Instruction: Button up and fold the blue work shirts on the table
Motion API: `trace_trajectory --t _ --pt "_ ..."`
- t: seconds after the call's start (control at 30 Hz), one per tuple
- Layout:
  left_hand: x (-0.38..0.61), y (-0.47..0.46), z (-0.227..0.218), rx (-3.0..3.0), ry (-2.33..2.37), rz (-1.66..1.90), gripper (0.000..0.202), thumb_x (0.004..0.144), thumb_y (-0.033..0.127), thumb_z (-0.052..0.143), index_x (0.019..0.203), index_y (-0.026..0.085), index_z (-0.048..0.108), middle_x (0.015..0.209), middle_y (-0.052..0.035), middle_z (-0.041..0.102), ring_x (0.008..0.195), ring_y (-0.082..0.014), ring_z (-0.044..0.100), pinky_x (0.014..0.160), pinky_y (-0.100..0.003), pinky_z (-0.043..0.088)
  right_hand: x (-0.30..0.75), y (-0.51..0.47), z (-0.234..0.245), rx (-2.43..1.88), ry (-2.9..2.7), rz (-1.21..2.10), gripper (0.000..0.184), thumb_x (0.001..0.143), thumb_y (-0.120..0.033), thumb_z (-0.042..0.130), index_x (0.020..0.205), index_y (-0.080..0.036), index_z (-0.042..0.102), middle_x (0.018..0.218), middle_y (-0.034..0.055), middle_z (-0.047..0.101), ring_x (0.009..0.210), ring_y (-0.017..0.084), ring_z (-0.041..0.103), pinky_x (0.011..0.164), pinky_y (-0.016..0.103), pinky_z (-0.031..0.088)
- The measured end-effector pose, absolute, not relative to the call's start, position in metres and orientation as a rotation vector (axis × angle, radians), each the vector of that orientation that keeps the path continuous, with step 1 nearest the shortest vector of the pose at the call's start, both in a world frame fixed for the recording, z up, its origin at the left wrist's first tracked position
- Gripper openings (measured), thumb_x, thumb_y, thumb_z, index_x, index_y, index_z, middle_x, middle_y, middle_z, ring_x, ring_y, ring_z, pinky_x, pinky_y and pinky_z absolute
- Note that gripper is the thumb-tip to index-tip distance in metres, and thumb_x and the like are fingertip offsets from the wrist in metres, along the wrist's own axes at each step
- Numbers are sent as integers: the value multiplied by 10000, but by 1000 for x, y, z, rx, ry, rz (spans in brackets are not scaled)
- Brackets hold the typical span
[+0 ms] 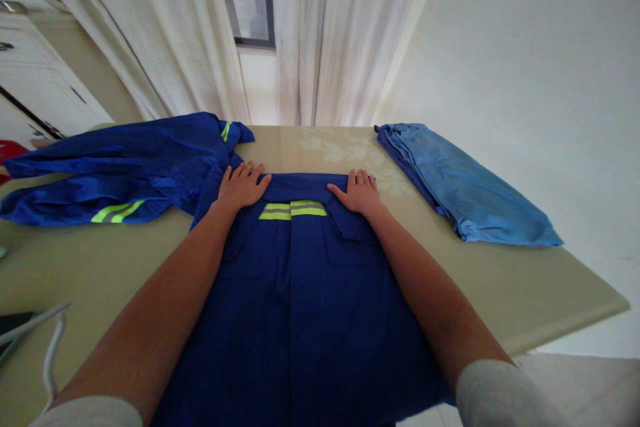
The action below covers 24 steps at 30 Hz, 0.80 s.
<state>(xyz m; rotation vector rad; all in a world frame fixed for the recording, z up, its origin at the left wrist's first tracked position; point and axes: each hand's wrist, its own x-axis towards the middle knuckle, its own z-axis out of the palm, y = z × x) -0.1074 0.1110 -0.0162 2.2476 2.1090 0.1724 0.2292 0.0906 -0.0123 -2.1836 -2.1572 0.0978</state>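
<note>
A dark blue work jacket [320, 307] with yellow-green and grey reflective strips lies in front of me, its far end folded over into a straight band. My left hand [242, 185] rests flat on the left end of that band, fingers spread. On the right end lies my right hand [358, 192], also flat, with its thumb pointing inward. Neither hand grips the cloth. Touching the jacket on the left is another blue garment [165, 153] with reflective strips, loosely laid out. The near end of the jacket hangs past the bottom of the view.
A folded light blue garment [475, 180] lies on top of darker blue cloth at the table's right side. The beige table [520, 307] has a corner at far right. A white cable [50, 360] and a dark flat object [15, 330] are at lower left. Curtains [345, 33] hang behind.
</note>
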Motion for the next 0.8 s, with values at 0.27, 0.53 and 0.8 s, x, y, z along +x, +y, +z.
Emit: trace_trajectory --t 0.27,0.53,0.8 --pt "-100 98 -9 2361 2080 385 669 1070 476 208 1547 146 543 1640 -157 491 1530 -314 418 1304 -568 180 229 88 -15 -2154 -2135 87 1166 958 -887 169 1677 31 208 1727 292 219 1638 370 156 1320 504 53" --pt "-84 42 21 2473 2161 348 578 1006 238 348 1545 149 536 1650 -173 469 1515 -319 434 1270 -530 266 228 86 -9 -2114 -2116 102 1071 1002 -817 234 1661 28 262 1719 275 265 1628 345 200 1314 485 76" --pt "-105 -121 15 2179 2249 205 766 993 626 388 1591 159 492 1683 -223 393 1556 -452 352 1212 -748 266 227 63 7 -1791 -1965 -204 623 1092 -437 277 1560 -67 458 1590 208 509 1470 307 421 1235 430 255"
